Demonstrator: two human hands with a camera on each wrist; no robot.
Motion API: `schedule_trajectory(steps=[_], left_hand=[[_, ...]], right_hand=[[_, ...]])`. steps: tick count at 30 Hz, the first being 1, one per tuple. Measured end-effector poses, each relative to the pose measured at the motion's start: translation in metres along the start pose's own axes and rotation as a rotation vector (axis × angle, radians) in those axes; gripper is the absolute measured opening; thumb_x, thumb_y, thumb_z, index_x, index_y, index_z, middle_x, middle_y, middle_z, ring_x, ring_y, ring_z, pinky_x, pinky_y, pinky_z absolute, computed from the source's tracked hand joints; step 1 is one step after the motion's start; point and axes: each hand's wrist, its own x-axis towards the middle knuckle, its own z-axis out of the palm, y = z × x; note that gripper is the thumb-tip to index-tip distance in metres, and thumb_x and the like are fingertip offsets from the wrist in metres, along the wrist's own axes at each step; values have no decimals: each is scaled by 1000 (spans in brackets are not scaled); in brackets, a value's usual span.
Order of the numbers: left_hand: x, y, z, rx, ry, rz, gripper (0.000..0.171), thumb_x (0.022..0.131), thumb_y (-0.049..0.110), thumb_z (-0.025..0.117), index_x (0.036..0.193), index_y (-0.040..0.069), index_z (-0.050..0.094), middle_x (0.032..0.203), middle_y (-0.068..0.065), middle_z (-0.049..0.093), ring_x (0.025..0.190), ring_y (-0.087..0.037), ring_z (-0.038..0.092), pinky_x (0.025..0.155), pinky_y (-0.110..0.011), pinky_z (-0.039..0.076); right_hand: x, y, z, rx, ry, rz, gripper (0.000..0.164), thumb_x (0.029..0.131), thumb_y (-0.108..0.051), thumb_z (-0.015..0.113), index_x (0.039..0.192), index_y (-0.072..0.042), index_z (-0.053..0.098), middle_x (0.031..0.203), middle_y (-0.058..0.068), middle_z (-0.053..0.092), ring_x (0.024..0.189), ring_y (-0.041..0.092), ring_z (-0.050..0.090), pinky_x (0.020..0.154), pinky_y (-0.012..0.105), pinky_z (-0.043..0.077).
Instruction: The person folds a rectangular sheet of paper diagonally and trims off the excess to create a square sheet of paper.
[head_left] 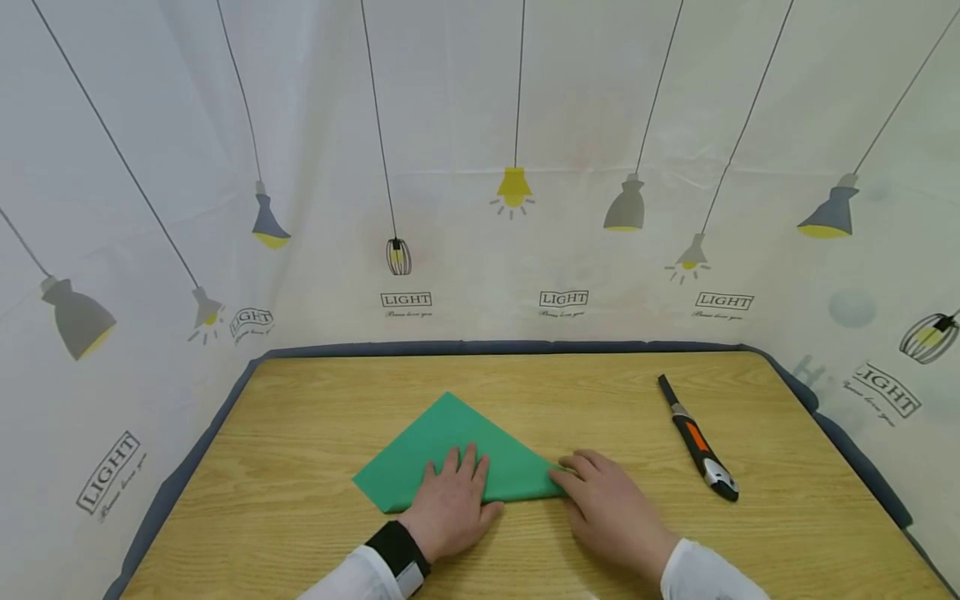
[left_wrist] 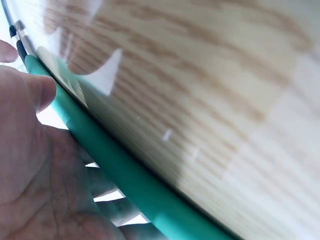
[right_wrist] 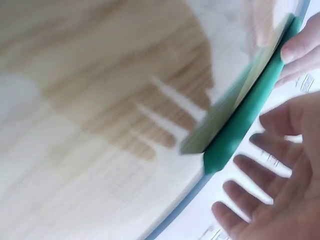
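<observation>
A green sheet of paper [head_left: 450,429], folded with a sloping edge up to a peak, lies on the table. Spread across its lower middle is my left hand [head_left: 454,508], fingers extended and thumb along the near edge. In the left wrist view the paper's long edge [left_wrist: 117,165] runs past the palm. At the paper's right corner, my right hand [head_left: 611,510] has its fingertips at the tip. The right wrist view shows that hand's fingers [right_wrist: 260,172] apart and fairly straight beside the folded corner [right_wrist: 227,145], with no pinch visible.
A black utility knife [head_left: 697,442] with orange and silver parts lies on the wooden table [head_left: 300,433], right of the paper. Dark edging [head_left: 465,347] borders the table. Behind it hangs a white curtain [head_left: 450,100] printed with lamps.
</observation>
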Motion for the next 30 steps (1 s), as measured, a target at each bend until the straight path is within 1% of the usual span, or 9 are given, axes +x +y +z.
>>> schedule_trajectory(steps=[2, 4, 6, 8, 14, 20, 25, 30], left_hand=[[0, 0, 0, 9, -2, 2, 74, 104, 59, 46, 156, 7, 43, 160, -18, 38, 145, -41, 36, 105, -66, 41], [1, 0, 0, 23, -4, 5, 76, 103, 61, 46, 156, 7, 43, 160, -18, 38, 145, -41, 36, 105, -66, 41], [0, 0, 0, 32, -5, 6, 78, 102, 64, 45, 157, 8, 43, 160, -19, 38, 145, -41, 36, 104, -65, 42], [0, 0, 0, 38, 2, 9, 81, 101, 67, 43, 156, 7, 43, 159, -19, 38, 145, -41, 37, 104, -65, 42], [-1, 1, 1, 56, 19, 15, 90, 99, 74, 37, 156, 5, 43, 158, -21, 39, 143, -43, 38, 102, -66, 43], [-2, 2, 0, 69, 3, 11, 90, 99, 74, 36, 156, 6, 42, 159, -21, 38, 144, -42, 37, 103, -65, 43], [-1, 2, -1, 82, -14, 6, 92, 97, 76, 38, 157, 6, 41, 160, -20, 37, 145, -42, 37, 103, -65, 43], [-1, 3, -1, 86, -13, 6, 95, 95, 78, 40, 157, 6, 41, 160, -21, 37, 144, -42, 37, 102, -66, 43]], right_hand=[[2, -7, 0, 5, -45, -69, 40, 98, -19, 65, 138, -13, 66, 139, 8, 60, 133, 33, 51, 109, 53, 42], [4, -14, 0, 12, -100, -117, 42, 102, -22, 61, 143, -13, 62, 143, 7, 58, 135, 33, 50, 111, 53, 41], [7, -21, -1, 16, -146, -144, 44, 104, -25, 57, 147, -15, 58, 146, 7, 55, 136, 31, 49, 111, 52, 41], [11, -28, -1, 20, -169, -160, 44, 105, -26, 55, 149, -17, 56, 146, 6, 55, 135, 29, 50, 111, 51, 42], [23, -38, 2, 54, -168, -177, 43, 107, -28, 49, 148, -18, 57, 137, 2, 59, 126, 22, 54, 108, 47, 44], [29, -42, 7, 56, -143, -185, 43, 108, -31, 44, 145, -18, 61, 128, 1, 61, 116, 19, 55, 102, 43, 47], [29, -43, 9, 56, -134, -191, 42, 108, -32, 44, 143, -18, 63, 128, 1, 61, 113, 19, 54, 101, 43, 48], [28, -42, 10, 38, -144, -200, 42, 109, -34, 43, 142, -20, 64, 130, 2, 61, 115, 20, 54, 102, 45, 47]])
